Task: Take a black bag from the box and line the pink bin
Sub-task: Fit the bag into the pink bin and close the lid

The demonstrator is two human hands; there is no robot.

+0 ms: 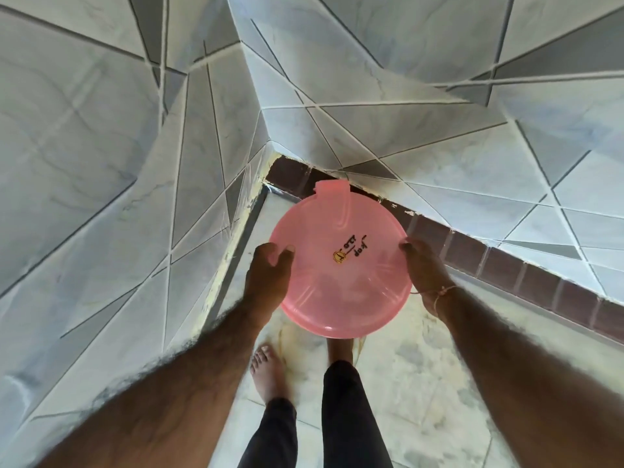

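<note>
The pink bin (341, 285) sits in the tiled corner of the floor, seen from straight above with its round pink lid closed. The lid carries a small yellow sticker and black handwriting near its middle, and a hinge tab at the far edge. My left hand (268, 275) grips the lid's left rim, thumb on top. My right hand (425, 268) holds the right rim, with a thin thread bracelet at the wrist. No black bag and no box are in view.
Grey-white tiled walls (371, 130) meet in a corner just behind the bin, with a dark brown skirting strip (499, 261) along the right wall. My bare feet (268, 369) and dark trouser legs stand on the pale marble floor (422, 383) right below the bin.
</note>
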